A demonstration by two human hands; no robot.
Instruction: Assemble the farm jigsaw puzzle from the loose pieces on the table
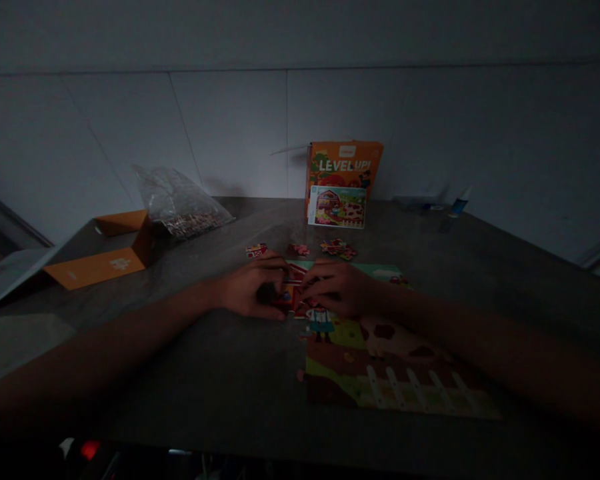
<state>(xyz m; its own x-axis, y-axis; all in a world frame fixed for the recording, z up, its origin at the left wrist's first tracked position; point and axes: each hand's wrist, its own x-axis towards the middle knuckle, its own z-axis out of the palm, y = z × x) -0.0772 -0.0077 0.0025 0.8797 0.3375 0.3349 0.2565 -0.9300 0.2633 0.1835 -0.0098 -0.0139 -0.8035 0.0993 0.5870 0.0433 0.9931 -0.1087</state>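
Observation:
A partly joined farm jigsaw puzzle [350, 383] lies on the grey table, showing a cow, a white fence and a figure in a blue dress. At its upper left, my left hand [255, 287] curls its thumb and fingers around the outer edge of a red barn puzzle piece [287, 295]. My right hand [343, 287] rests over the puzzle from the other side, its bent fingertips pressing on the same red barn part. The fingers of both hands nearly meet there. Dim light and the fingers hide the exact joint between pieces.
Loose pieces [339, 249] lie beyond the puzzle, with another barn piece [256, 250] to the left. Behind them stand a picture card [337, 208] and an orange puzzle box [345, 167]. An open box [105, 267], a plastic bag [180, 207] and a glue bottle [460, 202] are farther out.

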